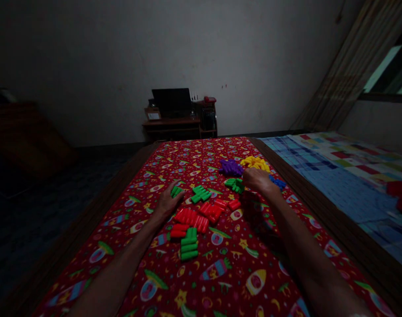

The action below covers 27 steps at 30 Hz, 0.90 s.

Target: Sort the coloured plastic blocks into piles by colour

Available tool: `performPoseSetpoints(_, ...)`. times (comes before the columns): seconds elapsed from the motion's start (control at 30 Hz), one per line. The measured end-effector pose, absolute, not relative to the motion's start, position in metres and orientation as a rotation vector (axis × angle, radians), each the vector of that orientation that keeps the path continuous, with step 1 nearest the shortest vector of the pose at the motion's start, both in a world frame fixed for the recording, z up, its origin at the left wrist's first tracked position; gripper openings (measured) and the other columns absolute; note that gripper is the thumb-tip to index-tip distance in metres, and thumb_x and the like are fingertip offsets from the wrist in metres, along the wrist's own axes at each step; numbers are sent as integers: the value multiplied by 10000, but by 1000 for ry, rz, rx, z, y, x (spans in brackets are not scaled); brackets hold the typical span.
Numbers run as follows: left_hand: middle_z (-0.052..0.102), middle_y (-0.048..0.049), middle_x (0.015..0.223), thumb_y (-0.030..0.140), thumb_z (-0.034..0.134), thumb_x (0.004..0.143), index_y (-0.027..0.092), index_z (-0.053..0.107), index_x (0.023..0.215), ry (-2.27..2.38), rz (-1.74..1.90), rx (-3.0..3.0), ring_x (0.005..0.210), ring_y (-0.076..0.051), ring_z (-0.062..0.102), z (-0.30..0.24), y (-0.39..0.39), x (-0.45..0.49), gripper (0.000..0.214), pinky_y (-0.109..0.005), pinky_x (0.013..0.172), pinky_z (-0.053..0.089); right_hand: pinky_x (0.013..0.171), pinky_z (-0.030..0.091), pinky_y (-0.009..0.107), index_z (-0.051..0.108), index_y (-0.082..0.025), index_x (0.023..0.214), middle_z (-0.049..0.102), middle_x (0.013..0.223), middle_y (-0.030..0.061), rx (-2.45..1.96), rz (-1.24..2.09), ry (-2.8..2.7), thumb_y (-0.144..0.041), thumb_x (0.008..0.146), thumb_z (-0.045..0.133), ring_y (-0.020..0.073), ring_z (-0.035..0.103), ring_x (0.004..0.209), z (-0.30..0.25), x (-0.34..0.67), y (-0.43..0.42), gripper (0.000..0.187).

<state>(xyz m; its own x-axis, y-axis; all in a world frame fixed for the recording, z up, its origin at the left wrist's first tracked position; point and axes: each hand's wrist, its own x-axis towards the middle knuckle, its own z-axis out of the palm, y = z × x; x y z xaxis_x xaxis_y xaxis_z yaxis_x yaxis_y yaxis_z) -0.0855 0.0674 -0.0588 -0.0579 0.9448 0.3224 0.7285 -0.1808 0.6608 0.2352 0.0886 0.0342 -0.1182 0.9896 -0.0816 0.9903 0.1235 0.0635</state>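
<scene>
Green plastic block pieces [176,191] sit at the loosely spread fingers of the left hand [167,204], apparently not gripped. The curled fingers of the right hand [258,179] hide any hold, with a green cluster [234,185] at its nine o'clock. A careless sweep could scatter the red pieces [190,220] across the rocket-print cloth [88,229].

1. Wall [98,57]: plain grey-white plaster, faintly marked, dimly lit.
2. Wooden desk [171,125]: stands against the wall; holds a black monitor [171,102].
3. Curtain [339,66]: brownish, hanging at upper right.
4. Window [384,70]: beside the curtain, pale daylight.
5. Bed [339,185]: right side, blue checked sheet.
6. Floor [52,211]: dark, in shadow.
7. Dark wooden furniture [25,136]: left side, indistinct.
</scene>
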Motion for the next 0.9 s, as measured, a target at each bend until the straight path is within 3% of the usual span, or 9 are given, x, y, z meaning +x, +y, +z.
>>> performPoseSetpoints(0.23, 636, -82, 1087, 419, 363, 894, 190, 474, 1333, 1705, 1233, 1989, 995, -221, 594, -46, 64, -79, 508, -343, 874, 468, 704, 395, 269, 663, -149, 1095, 692, 991, 169, 2051, 153, 2575, -313, 955, 409, 233, 645, 923, 37, 211, 74, 333)
performPoseSetpoints(0.3, 632, -77, 1045, 400, 374, 896, 188, 395, 1387, 1638, 1235, 2034, 974, -211, 600, -39, 60, -69, 535, -348, 878, 470, 693, 378, 257, 640, -142, 1134, 701, 945, 143, 1911, 49, 2888, -346, 965, 407, 203, 637, 861, 29, 195, 71, 352)
performPoseSetpoints(0.43, 596, 4, 812, 355, 543, 822, 191, 304, 1428, 1484, 1091, 2120, 736, -164, 595, -32, 47, -46, 672, -299, 741, 492, 655, 358, 220, 613, -117, 1170, 704, 900, 90, 1362, -438, 3426, -287, 936, 478, 135, 597, 740, 3, 166, 68, 319)
performPoseSetpoints(0.57, 580, 32, 790, 325, 644, 752, 231, 389, 1370, 1367, 991, 2158, 677, -139, 561, -32, 39, -34, 676, -249, 644, 460, 565, 302, 204, 697, -113, 914, 656, 703, 24, 1183, -731, 3389, -189, 870, 520, 98, 508, 601, -10, 160, 72, 198)
performPoseSetpoints(0.67, 569, 44, 756, 298, 626, 754, 236, 420, 1342, 1330, 993, 2117, 670, -133, 556, -35, 39, -32, 626, -240, 628, 449, 558, 301, 201, 700, -128, 910, 643, 689, 7, 1082, -898, 3273, -226, 889, 504, 93, 500, 588, -6, 162, 72, 219)
performPoseSetpoints(0.77, 581, 41, 758, 310, 628, 755, 232, 417, 1336, 1338, 1016, 2050, 665, -136, 572, -38, 42, -33, 623, -249, 630, 462, 571, 307, 210, 694, -140, 958, 663, 748, 26, 1158, -792, 3200, -246, 884, 530, 104, 521, 623, 3, 165, 69, 209)
performPoseSetpoints(0.9, 626, -7, 878, 360, 648, 765, 220, 502, 1227, 1457, 1036, 2110, 733, -164, 604, -40, 45, -41, 504, -284, 667, 481, 616, 330, 234, 689, -135, 974, 684, 864, 90, 1510, -311, 2991, -238, 867, 545, 155, 588, 759, 19, 182, 72, 207)
